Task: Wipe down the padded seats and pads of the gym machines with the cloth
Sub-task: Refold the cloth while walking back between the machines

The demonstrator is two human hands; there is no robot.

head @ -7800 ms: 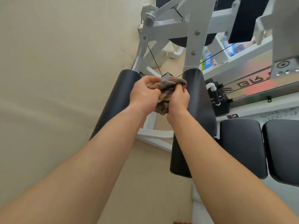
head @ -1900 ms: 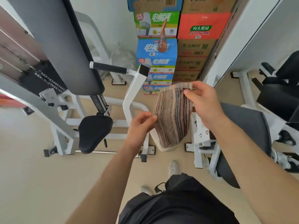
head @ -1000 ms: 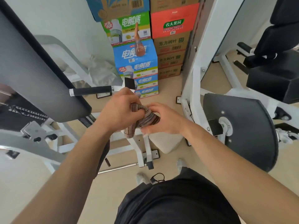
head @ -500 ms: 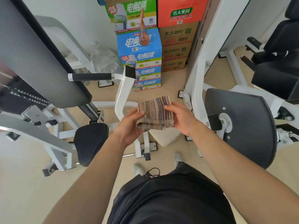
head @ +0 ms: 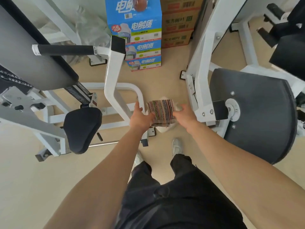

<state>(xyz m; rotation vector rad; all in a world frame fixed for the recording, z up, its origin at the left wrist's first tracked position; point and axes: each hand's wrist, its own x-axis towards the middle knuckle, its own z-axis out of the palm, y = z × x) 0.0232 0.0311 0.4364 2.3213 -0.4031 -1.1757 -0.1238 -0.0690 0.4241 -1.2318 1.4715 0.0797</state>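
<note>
Striped folded cloth (head: 161, 112) sits gripped between the 2 hands, left hand (head: 140, 117) and right hand (head: 184, 115).

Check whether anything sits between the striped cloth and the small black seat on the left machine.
Yes: a white frame arm rises between the cloth, held in both hands, and the black seat. Passing in front of it looks open.

Blue cartons (head: 143, 33), 12 o'clock: "电解质" printed on each stacked face | brown cartons (head: 177, 23), 1 o'clock: barcode and green lettering, blurred, unreadable.
</note>
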